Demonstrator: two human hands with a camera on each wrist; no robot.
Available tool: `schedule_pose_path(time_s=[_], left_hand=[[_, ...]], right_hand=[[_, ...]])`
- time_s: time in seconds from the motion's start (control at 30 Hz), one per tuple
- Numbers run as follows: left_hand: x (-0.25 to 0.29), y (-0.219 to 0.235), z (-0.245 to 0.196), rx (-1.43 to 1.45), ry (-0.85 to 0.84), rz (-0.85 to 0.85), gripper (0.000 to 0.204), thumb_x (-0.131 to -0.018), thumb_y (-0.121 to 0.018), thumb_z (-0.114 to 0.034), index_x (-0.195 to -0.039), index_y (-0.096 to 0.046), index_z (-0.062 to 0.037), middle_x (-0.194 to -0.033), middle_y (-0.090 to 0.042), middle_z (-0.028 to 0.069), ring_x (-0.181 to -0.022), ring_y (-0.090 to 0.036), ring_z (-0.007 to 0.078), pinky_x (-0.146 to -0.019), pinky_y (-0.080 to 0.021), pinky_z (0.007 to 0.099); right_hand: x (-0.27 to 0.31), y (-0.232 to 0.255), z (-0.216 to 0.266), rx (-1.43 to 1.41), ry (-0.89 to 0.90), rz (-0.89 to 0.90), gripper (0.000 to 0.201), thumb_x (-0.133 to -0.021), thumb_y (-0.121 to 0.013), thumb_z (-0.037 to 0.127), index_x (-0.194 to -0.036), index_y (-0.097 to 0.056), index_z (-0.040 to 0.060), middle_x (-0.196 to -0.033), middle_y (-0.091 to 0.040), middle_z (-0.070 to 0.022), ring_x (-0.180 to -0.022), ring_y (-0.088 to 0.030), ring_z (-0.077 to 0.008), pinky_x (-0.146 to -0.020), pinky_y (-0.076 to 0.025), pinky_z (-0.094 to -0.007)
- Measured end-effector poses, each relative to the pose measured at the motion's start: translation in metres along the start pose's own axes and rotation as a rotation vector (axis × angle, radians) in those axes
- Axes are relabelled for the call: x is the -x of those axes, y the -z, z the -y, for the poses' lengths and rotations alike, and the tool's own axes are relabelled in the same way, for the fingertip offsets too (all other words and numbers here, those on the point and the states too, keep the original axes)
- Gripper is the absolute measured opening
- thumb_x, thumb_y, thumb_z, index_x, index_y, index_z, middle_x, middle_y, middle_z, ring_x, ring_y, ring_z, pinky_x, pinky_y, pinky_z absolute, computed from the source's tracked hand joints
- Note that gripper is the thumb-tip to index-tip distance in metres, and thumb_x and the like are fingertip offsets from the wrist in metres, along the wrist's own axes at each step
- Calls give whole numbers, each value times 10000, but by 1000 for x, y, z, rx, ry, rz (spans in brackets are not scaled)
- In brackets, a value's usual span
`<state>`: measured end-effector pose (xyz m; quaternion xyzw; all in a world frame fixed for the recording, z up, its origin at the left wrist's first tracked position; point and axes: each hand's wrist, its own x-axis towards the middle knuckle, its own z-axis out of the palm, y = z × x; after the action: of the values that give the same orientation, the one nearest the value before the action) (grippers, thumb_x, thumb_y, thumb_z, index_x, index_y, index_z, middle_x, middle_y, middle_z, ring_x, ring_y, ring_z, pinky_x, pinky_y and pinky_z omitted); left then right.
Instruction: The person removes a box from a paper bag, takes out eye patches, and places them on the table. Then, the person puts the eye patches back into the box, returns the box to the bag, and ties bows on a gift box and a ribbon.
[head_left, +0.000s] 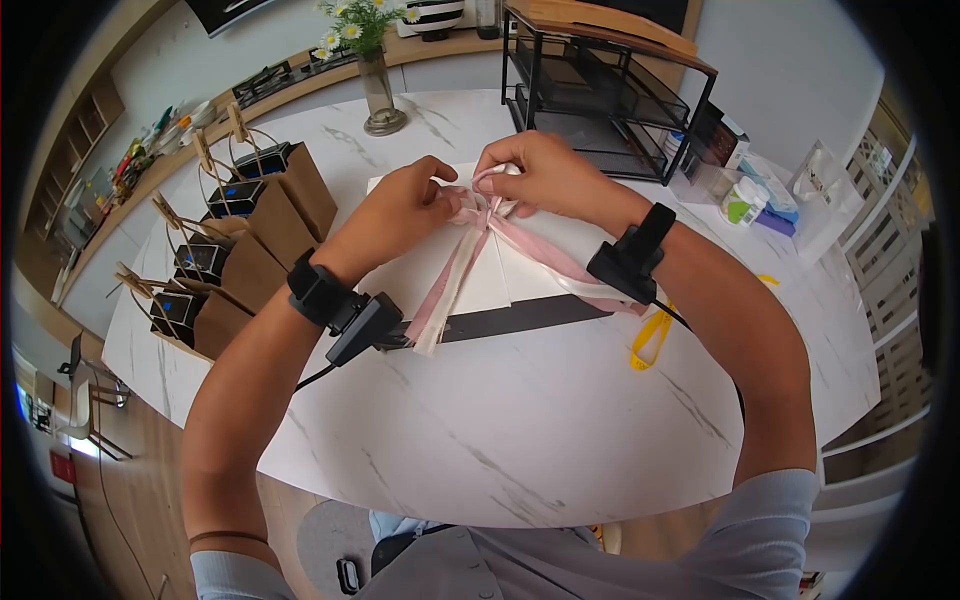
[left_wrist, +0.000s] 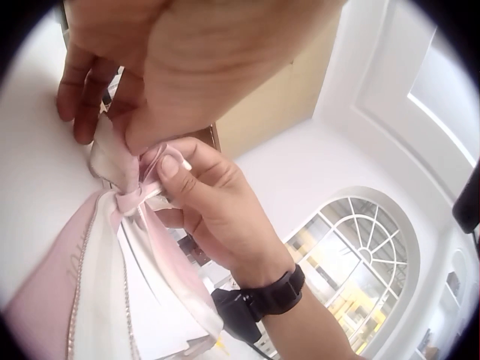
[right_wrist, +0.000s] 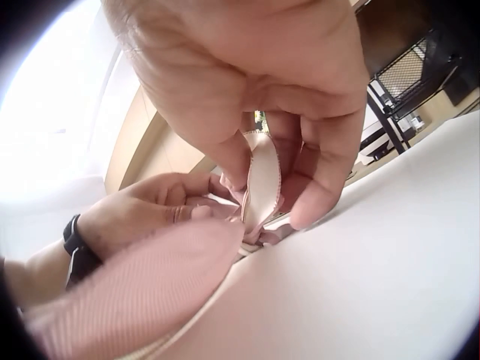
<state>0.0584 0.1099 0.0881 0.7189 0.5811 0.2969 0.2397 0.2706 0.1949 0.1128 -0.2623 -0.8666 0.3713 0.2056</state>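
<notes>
A pink and white ribbon (head_left: 458,280) is knotted across a white box or bag (head_left: 490,285) with a dark band (head_left: 520,318) along its near side. My left hand (head_left: 398,215) pinches a loop of the ribbon just left of the knot. On the other side, my right hand (head_left: 560,180) holds a second loop between thumb and fingers. In the left wrist view the knot (left_wrist: 129,201) sits right below both hands, its tails spreading down over the white face. The right wrist view shows a cream loop (right_wrist: 262,176) with a beaded edge between the right fingers.
Several brown paper bags (head_left: 305,190) with clothespins on their handles stand at the left. Behind are a flower vase (head_left: 378,95) and a black mesh rack (head_left: 600,100). A yellow tape (head_left: 652,338) lies at the right, near small bottles and boxes (head_left: 745,200).
</notes>
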Motion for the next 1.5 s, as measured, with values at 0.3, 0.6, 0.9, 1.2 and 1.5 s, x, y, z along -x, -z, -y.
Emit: schedule_pose_path(time_s=[0.3, 0.6, 0.9, 1.2, 1.5], left_hand=[[0, -13, -6, 43, -188, -170, 309, -933, -617, -91, -1199, -557, 54, -966, -707, 186, -854, -697, 305, -801, -527, 369], [18, 5, -16, -170, -89, -9, 438, -870, -725, -65, -1266, -554, 12, -1000, -671, 105, -875, -617, 146, -798, -499, 301], [1, 3, -16, -205, 2, -37, 284, -882, -722, -61, -1139, -627, 14, -972, -666, 68, -874, -596, 106, -793, -491, 284], [-10, -11, -3, 733, -26, 80, 288, -1004, -630, -296, -1080, -645, -18, -1098, -666, 56, -1027, -612, 143, -1000, -456, 300], [-21, -29, -11, 1047, 71, -124, 270, -1031, -581, -269, -1070, -621, -5, -1063, -640, 86, -1032, -586, 173, -992, -464, 339]], right_hand=[[-10, 0, -18, 95, 204, -2, 152, -943, -681, 162, -1013, -730, 36, -851, -714, -39, -820, -663, -97, -732, -546, -250], [5, 11, -32, -422, -41, 201, 229, -924, -714, 118, -1122, -689, 6, -1075, -686, -39, -1016, -631, -100, -848, -549, -272], [3, 19, -36, -422, -41, 225, 209, -906, -715, 66, -1099, -705, -12, -1071, -694, -60, -1003, -642, -115, -923, -529, -251], [0, 18, -40, -655, 2, 192, 246, -912, -719, 56, -1126, -693, -63, -1073, -707, -146, -997, -686, -177, -967, -549, -281], [1, 18, -43, -696, 155, 232, 171, -954, -676, 83, -1083, -693, -28, -1192, -685, -159, -1109, -661, -203, -979, -551, -311]])
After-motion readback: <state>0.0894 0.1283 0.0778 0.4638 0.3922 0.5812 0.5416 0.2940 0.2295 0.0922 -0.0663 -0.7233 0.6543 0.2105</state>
